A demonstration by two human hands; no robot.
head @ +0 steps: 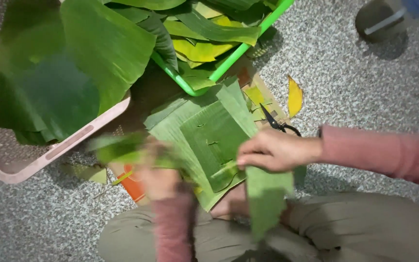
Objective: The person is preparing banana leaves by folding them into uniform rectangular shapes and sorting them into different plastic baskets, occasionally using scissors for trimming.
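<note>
My right hand (273, 150) grips a cut piece of green banana leaf (266, 194) that hangs down over my lap. My left hand (158, 174) is blurred and closed on a narrow strip of leaf (117, 148) that points left. Between the hands a stack of squared banana leaf pieces (204, 136) lies on the floor in front of my knees.
A pink tray (35, 160) holds large whole leaves at upper left. A green basket (229, 60) with yellowing leaves stands behind the stack. Black scissors (277, 123) and a yellow leaf scrap (294, 97) lie on the speckled floor. A sandalled foot (381, 19) shows at top right.
</note>
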